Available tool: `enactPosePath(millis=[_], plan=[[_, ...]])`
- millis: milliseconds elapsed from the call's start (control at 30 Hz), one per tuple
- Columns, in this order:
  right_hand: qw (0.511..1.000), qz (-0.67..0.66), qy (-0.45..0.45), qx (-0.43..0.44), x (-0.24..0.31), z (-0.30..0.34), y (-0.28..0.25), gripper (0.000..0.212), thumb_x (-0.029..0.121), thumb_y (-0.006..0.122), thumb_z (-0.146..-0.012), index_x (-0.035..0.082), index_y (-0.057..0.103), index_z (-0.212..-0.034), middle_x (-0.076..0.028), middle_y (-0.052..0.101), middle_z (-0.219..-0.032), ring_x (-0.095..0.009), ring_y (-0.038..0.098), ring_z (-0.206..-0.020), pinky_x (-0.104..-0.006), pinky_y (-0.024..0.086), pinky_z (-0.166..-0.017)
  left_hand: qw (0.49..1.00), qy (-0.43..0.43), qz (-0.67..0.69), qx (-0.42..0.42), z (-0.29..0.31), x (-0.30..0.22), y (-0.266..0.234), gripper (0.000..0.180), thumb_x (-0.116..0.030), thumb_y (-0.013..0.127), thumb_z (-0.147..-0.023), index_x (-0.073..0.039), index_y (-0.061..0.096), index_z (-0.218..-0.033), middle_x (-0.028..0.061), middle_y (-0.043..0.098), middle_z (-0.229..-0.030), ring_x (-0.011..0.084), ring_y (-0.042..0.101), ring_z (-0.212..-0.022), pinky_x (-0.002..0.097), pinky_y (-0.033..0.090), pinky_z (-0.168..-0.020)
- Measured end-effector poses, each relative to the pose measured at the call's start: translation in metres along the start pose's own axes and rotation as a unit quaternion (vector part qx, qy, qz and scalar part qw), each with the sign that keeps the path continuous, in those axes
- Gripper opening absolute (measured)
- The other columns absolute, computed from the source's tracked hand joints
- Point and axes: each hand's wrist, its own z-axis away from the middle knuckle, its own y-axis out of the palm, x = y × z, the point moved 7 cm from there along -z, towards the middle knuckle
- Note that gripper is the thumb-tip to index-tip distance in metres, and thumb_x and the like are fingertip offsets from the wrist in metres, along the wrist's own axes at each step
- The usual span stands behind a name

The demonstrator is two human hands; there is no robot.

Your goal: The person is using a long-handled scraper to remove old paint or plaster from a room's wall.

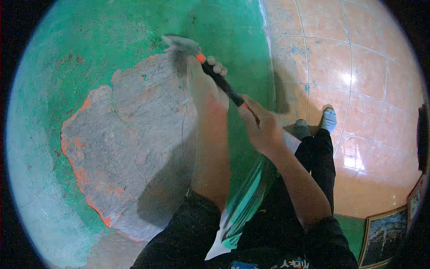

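Observation:
Both of my hands are closed round a hammer point(220, 82) with a black handle banded in orange. Its grey metal head point(181, 43) is smeared by motion, so its exact shape is hard to read. My left hand point(205, 80) wraps the handle just below the head, fingertips showing on the far side. Lower down, my right hand point(263, 129) grips the handle's end. The head is at the upper edge of a bare grey patch point(134, 134) in a green painted wall point(233, 27); whether it touches the surface I cannot tell. Ragged orange-red edges border the patch.
Shiny orange-beige floor tiles point(371, 85) meet the wall on the right, with dust and green flecks along the join. My feet in grey socks point(329, 119) stand on them. A framed picture point(383, 235) is at the lower right.

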Motion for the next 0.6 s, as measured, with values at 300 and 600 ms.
enactPosePath(millis=[300, 600], plan=[[1.000, 0.016, -0.003, -0.003, 0.002, 0.001, -0.001, 0.040, 0.030, 0.059, -0.098, 0.004, 0.060, -0.129, -0.026, 0.067, -0.090, -0.038, 0.071, -0.077, -0.0404, 0.053, -0.069, 1.000, 0.009, -0.001, -0.013, 0.001, 0.002, -0.003, 0.033, -0.041, 0.042, -0.107, -0.010, 0.048, -0.116, 0.0031, 0.051, -0.083, 0.0145, 0.043, -0.067, 0.0305, 0.040, -0.063], [1.000, 0.016, 0.003, -0.006, -0.004, 0.001, 0.009, 0.041, 0.030, 0.059, -0.098, 0.004, 0.059, -0.130, -0.024, 0.068, -0.090, -0.039, 0.070, -0.078, -0.0407, 0.053, -0.068, 0.999, 0.004, -0.020, -0.040, 0.003, -0.002, -0.007, 0.032, -0.041, 0.043, -0.106, -0.010, 0.048, -0.115, 0.0038, 0.051, -0.082, 0.0144, 0.044, -0.066, 0.0307, 0.040, -0.062]])
